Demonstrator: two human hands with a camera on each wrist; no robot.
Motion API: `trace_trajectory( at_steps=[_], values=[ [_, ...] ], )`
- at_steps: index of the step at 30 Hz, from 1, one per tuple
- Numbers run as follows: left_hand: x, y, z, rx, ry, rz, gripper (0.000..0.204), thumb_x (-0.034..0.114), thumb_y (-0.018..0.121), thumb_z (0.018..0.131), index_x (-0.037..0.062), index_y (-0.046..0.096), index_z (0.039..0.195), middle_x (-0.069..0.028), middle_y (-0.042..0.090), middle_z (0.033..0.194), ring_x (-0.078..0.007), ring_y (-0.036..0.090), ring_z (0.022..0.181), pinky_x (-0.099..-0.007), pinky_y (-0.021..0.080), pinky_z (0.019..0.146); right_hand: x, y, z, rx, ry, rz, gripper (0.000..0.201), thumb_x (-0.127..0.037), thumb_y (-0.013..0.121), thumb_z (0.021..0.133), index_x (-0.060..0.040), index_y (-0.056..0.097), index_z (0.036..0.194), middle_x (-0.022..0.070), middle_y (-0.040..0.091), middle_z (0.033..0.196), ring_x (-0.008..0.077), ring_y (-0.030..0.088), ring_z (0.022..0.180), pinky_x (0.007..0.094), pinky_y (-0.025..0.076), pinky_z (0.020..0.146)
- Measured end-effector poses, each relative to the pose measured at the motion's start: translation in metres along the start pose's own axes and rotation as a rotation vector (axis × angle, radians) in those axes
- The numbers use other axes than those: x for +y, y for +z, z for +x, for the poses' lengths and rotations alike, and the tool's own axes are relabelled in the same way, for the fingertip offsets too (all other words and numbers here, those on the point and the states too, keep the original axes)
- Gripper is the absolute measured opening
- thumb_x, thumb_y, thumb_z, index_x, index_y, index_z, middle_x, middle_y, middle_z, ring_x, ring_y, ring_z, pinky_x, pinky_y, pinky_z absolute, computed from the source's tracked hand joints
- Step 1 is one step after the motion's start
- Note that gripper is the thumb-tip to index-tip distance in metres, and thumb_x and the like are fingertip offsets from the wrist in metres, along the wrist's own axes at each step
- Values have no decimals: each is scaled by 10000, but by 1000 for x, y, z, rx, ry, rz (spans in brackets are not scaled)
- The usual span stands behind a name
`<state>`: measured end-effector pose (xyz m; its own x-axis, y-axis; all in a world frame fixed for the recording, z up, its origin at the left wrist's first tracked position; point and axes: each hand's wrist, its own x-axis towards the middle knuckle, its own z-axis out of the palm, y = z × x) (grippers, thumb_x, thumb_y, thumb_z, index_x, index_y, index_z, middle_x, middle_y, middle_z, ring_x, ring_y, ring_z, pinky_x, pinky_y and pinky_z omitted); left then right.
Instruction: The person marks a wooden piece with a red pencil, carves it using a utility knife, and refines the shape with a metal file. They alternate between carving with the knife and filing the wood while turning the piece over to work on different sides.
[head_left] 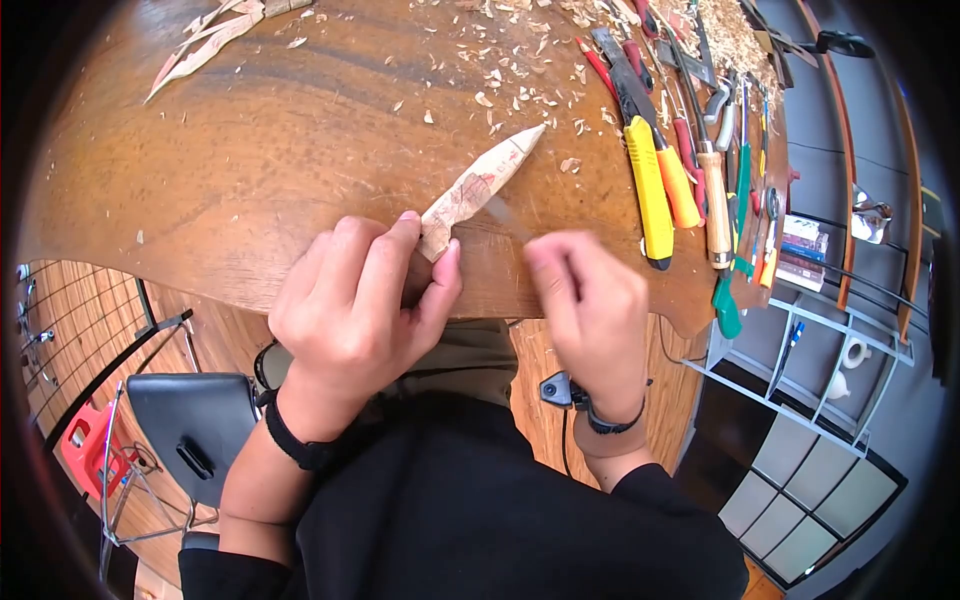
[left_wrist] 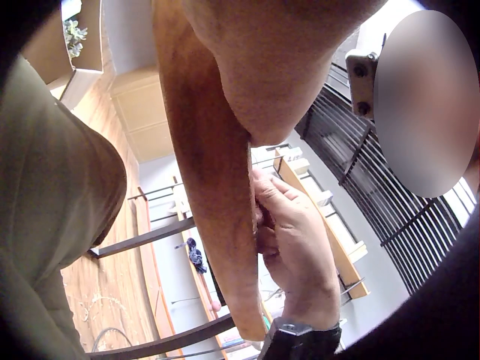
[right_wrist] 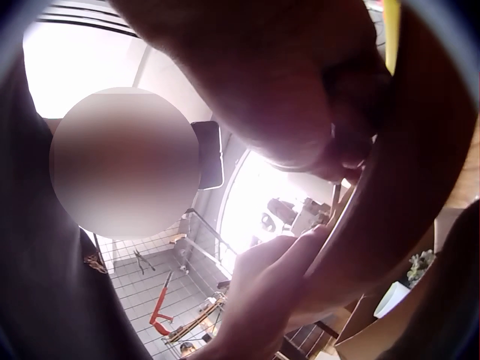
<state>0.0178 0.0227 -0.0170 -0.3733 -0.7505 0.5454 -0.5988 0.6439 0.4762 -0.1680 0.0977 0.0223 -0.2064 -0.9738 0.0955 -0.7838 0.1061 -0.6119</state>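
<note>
In the head view, my left hand (head_left: 350, 300) pinches the near end of a pale carved wood piece (head_left: 475, 190) between thumb and fingers, close over the table's front edge. The piece tapers to a point aimed up and right, with reddish and dark marks drawn on its face. My right hand (head_left: 590, 300), motion-blurred, is just to the right, its fingers curled. A faint grey streak (head_left: 497, 208) lies between it and the wood, like a thin blurred tool; I cannot tell its kind. The left wrist view shows the right hand (left_wrist: 296, 240) beside the table edge.
The wooden table (head_left: 250, 200) carries scattered shavings (head_left: 500, 60), heaped at the far right. A yellow-handled cutter (head_left: 650, 190), a wood-handled tool (head_left: 716, 210) and several other tools line the right side. Another carved piece (head_left: 215, 45) lies far left. A black chair (head_left: 190, 430) stands left.
</note>
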Motion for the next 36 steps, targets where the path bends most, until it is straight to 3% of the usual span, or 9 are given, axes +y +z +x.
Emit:
trace_trajectory(
  at_steps=[1, 3, 6, 13, 19, 21, 25, 33, 36],
  values=[
    [0, 0, 0, -1, 1, 1, 242, 168, 823, 753, 29, 723, 924, -61, 573, 725, -211, 586, 599, -317, 481, 533, 4, -3, 4, 1, -1, -1, 126, -136, 684, 971, -19, 679, 925, 139, 677, 784, 309, 694, 665, 394, 534, 602],
    [1, -1, 0, -1, 2, 1, 241, 167, 822, 753, 28, 722, 924, -62, 573, 725, -211, 586, 599, -317, 482, 532, 12, -10, 12, 133, 303, -140, 158, -161, 677, 990, -18, 674, 924, 130, 660, 731, 272, 668, 614, 370, 516, 582],
    [0, 0, -1, -4, 1, 12, 237, 167, 818, 756, 28, 721, 922, -63, 573, 724, -212, 588, 599, -317, 482, 531, 18, -15, 14, 154, 406, -91, 178, -178, 672, 1000, -15, 666, 930, 127, 647, 694, 243, 643, 585, 355, 500, 569],
    [1, 0, -1, -13, -12, 9, 227, 171, 813, 764, 29, 720, 915, -60, 582, 728, -208, 593, 599, -311, 482, 529, -6, -5, -8, -58, 75, 22, 142, -154, 733, 942, -31, 663, 935, 106, 654, 708, 221, 652, 565, 336, 495, 530],
    [1, 1, -1, -2, 3, 19, 233, 178, 811, 769, 28, 723, 924, -62, 588, 728, -206, 590, 596, -309, 481, 528, -4, -6, -4, -10, 173, 52, 184, -187, 740, 944, -20, 678, 897, 100, 658, 688, 198, 628, 548, 323, 490, 534],
    [1, 1, -1, 0, 7, 27, 235, 180, 810, 770, 27, 723, 926, -62, 588, 726, -207, 589, 596, -308, 481, 528, 5, -11, 2, 80, 381, 57, 232, -226, 727, 966, -3, 682, 917, 88, 650, 666, 153, 595, 550, 302, 476, 541],
    [0, -1, -2, -5, 18, 24, 180, 168, 787, 804, 36, 722, 909, -56, 584, 720, -204, 585, 593, -308, 471, 525, 9, -12, 1, 95, 370, 126, 257, -248, 727, 970, 4, 690, 932, 76, 641, 657, 116, 579, 574, 284, 462, 548],
    [-1, 1, -2, 4, 30, 3, 120, 154, 754, 866, 46, 701, 875, -51, 579, 722, -204, 574, 587, -316, 456, 522, -4, -7, -7, -77, 81, 164, 166, -147, 760, 922, -7, 685, 876, 104, 654, 713, 192, 640, 568, 311, 497, 548],
    [-1, 1, -1, 16, 39, 6, 115, 148, 748, 870, 48, 692, 871, -54, 577, 724, -208, 569, 585, -318, 452, 522, -2, -8, 2, 25, 249, 95, 195, -177, 741, 943, 3, 688, 890, 106, 648, 704, 184, 621, 556, 312, 479, 534]
  ],
)
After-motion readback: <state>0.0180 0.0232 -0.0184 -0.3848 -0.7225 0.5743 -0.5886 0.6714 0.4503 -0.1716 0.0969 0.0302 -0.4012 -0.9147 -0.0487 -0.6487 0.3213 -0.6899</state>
